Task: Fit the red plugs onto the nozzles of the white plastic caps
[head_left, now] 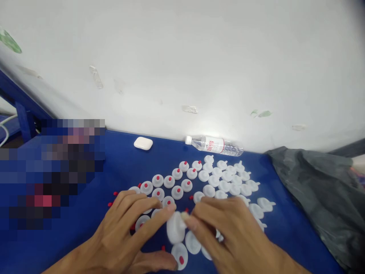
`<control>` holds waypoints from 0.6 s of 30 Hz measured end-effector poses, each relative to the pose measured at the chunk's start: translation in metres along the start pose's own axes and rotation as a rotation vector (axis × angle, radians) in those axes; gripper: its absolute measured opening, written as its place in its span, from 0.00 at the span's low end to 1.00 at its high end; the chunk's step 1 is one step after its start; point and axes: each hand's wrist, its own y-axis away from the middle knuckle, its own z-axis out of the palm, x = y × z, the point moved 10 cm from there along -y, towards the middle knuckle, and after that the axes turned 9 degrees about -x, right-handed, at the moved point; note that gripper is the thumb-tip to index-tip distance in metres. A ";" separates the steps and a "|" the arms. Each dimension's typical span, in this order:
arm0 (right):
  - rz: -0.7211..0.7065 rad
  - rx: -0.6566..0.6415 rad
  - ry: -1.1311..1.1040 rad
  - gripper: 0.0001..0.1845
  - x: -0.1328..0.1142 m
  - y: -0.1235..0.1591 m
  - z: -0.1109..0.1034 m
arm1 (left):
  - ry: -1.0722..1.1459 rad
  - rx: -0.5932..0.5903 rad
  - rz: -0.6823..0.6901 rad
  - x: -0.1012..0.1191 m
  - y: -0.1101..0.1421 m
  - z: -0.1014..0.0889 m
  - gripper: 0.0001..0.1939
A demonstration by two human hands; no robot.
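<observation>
A white plastic nozzle cap, slightly blurred, is tilted up between my hands. My right hand pinches it at its narrow spout, thumb and forefinger together. My left hand is spread, its forefinger tip at the cap's upper edge and its thumb low down by a red-tipped cap. Under and around my left hand lie several white caps with red tips. Several plain white caps without red tips are grouped beyond and beside my right hand, which hides some of them.
The blue table meets a white wall. A clear bottle lies along the wall, with a white soap-like block to its left. Dark grey sheeting covers the right edge. A pixelated area hides the left side.
</observation>
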 end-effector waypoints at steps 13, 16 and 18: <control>-0.207 -0.030 0.142 0.27 -0.025 0.005 0.042 | 0.045 -0.018 0.030 0.014 0.000 0.009 0.17; -0.246 0.002 0.174 0.29 -0.028 0.005 0.052 | 0.058 -0.068 0.047 0.018 -0.002 0.012 0.10; -0.260 -0.019 0.123 0.30 -0.028 0.004 0.055 | 0.062 -0.076 0.043 0.018 0.001 0.010 0.07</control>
